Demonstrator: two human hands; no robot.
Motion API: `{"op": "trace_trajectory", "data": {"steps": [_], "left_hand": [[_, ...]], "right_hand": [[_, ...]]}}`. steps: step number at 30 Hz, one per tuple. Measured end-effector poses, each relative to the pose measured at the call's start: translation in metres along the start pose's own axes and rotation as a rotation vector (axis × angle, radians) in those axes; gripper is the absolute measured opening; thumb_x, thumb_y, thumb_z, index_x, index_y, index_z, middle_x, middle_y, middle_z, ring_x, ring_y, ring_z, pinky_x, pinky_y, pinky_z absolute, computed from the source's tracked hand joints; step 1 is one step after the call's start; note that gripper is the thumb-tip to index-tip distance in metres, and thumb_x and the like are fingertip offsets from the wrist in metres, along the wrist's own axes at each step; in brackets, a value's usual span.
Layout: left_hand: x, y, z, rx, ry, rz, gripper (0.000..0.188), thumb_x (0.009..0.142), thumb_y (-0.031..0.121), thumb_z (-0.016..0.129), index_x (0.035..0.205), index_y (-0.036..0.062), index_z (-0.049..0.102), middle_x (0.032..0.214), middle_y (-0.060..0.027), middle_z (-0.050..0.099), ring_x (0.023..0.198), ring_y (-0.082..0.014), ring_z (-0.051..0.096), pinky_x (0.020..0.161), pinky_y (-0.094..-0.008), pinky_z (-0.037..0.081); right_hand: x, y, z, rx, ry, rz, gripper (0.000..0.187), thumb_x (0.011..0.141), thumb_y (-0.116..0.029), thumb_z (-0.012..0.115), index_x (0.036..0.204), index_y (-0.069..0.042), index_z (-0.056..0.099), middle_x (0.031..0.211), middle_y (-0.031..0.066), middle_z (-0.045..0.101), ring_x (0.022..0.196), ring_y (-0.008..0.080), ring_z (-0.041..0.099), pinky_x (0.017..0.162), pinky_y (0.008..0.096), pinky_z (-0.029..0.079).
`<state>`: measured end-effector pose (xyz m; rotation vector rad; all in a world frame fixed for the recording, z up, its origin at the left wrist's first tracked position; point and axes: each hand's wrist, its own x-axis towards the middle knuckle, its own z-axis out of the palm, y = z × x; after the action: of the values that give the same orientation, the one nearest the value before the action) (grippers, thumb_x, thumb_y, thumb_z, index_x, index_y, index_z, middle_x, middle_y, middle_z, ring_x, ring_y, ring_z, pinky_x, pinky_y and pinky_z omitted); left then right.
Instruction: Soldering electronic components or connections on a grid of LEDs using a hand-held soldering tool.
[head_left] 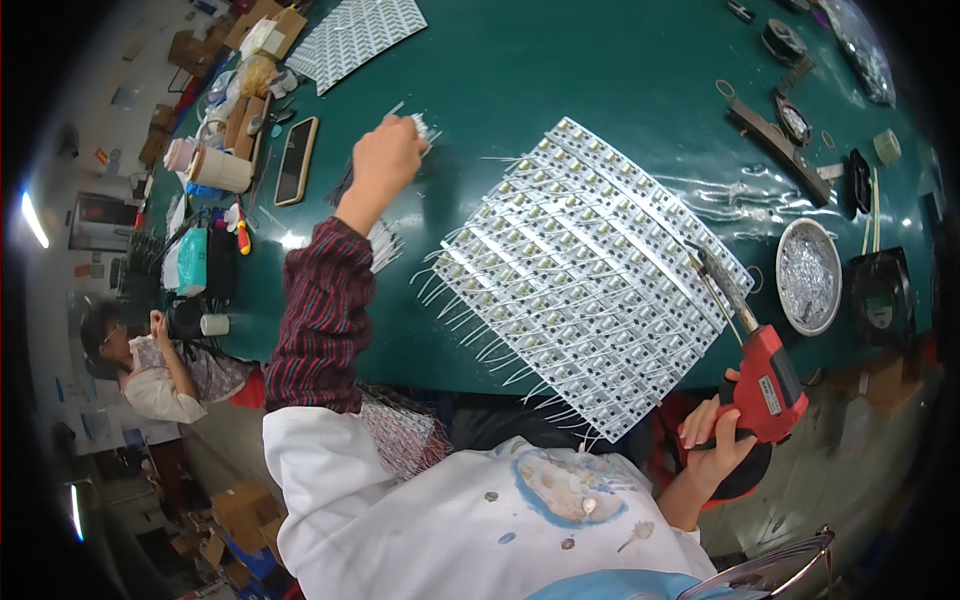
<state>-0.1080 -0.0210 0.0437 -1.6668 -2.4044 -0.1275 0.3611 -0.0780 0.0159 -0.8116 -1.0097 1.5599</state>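
My left hand reaches to the far left of the green table, its fingers closed at a bundle of thin white wires. Exactly how many it grips is hidden. More white wires lie beside my left forearm. My right hand grips the handle of a red and black soldering gun. The gun's metal tip rests over the right edge of a large panel of small circuit boards. This panel lies tilted before me, with rows of white wires sticking out along its left and near side.
Another board panel lies at the far left. A phone, a wire spool and a screwdriver are at left. To the right stand a round bowl of shiny scraps and a tape roll. A person sits at far left.
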Motion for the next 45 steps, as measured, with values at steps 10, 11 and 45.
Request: {"op": "trace_trajectory", "data": {"steps": [10,11,45], "left_hand": [[-0.028,0.087,-0.024,-1.161,-0.153,-0.261,0.01,0.081,0.009,0.064,0.079,-0.0009,0.062,0.063,-0.0025,0.058,0.048,-0.0054,0.052,0.038,-0.0173,0.037],[-0.032,0.102,-0.027,-1.22,-0.202,-0.263,0.01,0.081,0.009,0.064,0.079,-0.001,0.062,0.063,-0.0019,0.058,0.049,-0.0053,0.052,0.039,-0.0183,0.038],[-0.071,0.206,0.007,-0.942,-0.132,0.09,0.015,0.072,0.008,0.067,0.065,0.0048,0.054,0.059,-0.0053,0.053,0.05,-0.0198,0.051,0.044,-0.0314,0.037]], "right_hand": [[0.005,0.0,-0.002,-0.032,0.012,0.01,0.046,0.092,-0.023,0.049,0.121,0.01,0.036,0.049,0.0018,0.038,0.035,0.0108,0.038,0.037,0.0246,0.036],[0.005,-0.002,-0.003,-0.051,0.012,0.012,0.047,0.092,-0.023,0.049,0.121,0.01,0.036,0.049,0.002,0.039,0.035,0.0109,0.038,0.037,0.0245,0.036],[0.014,0.004,0.009,-0.302,-0.001,0.088,0.069,0.082,-0.049,0.056,0.109,0.012,0.039,0.048,0.0025,0.043,0.037,0.0107,0.041,0.038,0.0235,0.035]]}}
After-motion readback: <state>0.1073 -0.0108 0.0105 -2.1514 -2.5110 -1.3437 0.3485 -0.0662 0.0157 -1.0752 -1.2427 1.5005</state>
